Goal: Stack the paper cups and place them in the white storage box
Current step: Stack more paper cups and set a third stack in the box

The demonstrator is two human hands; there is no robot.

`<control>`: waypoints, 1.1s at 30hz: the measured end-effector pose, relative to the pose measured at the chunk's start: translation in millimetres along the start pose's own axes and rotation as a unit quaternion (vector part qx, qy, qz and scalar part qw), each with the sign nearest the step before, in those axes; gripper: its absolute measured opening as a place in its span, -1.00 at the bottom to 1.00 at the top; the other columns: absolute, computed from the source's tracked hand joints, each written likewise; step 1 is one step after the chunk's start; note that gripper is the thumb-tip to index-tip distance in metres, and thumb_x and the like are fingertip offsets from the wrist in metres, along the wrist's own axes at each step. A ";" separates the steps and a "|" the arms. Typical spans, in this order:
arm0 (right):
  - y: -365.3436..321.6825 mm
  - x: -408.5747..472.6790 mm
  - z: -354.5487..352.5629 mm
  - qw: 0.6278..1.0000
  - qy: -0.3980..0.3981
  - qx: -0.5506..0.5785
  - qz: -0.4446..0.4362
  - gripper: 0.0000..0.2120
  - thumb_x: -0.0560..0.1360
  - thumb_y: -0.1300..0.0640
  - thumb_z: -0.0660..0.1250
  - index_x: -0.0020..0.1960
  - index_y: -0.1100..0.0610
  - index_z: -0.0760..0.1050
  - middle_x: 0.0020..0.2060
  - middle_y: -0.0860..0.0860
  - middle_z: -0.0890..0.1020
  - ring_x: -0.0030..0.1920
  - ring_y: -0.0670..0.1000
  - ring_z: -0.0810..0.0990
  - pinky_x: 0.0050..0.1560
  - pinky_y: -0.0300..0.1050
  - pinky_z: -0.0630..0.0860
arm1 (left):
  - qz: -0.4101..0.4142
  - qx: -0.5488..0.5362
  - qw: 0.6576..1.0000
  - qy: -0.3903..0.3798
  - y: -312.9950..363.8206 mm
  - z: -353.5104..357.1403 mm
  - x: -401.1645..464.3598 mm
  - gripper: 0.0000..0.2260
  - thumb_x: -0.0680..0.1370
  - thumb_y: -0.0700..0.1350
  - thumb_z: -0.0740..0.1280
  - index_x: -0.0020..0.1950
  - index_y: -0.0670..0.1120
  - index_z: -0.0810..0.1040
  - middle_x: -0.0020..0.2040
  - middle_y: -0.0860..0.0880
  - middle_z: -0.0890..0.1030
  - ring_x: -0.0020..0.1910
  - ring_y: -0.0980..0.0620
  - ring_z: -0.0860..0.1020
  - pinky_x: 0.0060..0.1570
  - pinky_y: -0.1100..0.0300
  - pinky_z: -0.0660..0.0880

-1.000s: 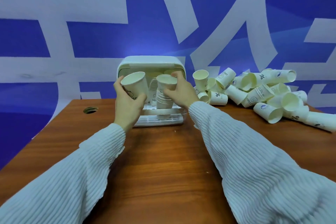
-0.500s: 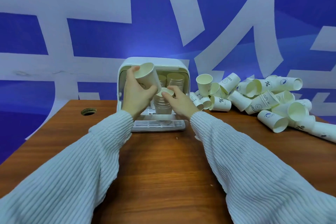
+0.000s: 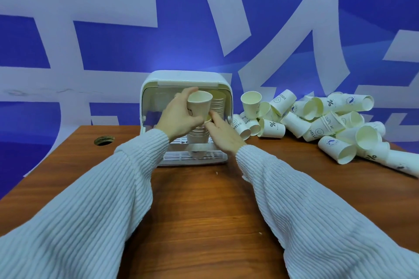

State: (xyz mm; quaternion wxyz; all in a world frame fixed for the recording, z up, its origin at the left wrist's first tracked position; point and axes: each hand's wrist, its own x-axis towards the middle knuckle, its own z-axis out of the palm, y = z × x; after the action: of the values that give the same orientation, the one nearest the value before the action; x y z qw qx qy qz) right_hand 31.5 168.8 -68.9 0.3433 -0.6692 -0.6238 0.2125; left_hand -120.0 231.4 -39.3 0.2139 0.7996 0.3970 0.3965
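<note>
A reddish-brown wood-grain surface (image 3: 199,206) was recorded across the lower half of the head view. A round cable hole (image 3: 104,140) with a dark rim was noted near its far left corner. Two small pale specks (image 3: 216,173) were seen on the wood, one near the middle and one closer to the camera. Behind the surface, a blue backdrop (image 3: 186,36) bearing large white character strokes was observed, filling the upper half. A lighter blue wavy band was noted along its right side.
</note>
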 end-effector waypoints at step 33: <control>104.2 66.3 -90.7 0.919 0.202 -0.336 0.027 -0.69 0.64 0.13 0.18 0.36 0.01 0.40 -0.07 0.06 0.51 0.03 0.21 0.60 -0.19 0.01 0.39 | 0.154 0.117 0.967 0.164 -2.3 67.1 -28.2 -0.59 0.57 0.11 0.28 0.36 -0.04 0.52 0.32 -0.01 0.52 0.37 -0.08 0.41 0.32 -0.09 0.36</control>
State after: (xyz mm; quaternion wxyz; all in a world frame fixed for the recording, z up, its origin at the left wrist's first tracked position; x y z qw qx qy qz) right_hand 176.7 217.6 -73.8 0.2113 -0.7908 -0.5571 -0.1401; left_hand -77.5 208.2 -93.7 -0.0132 0.7946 0.3422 0.5013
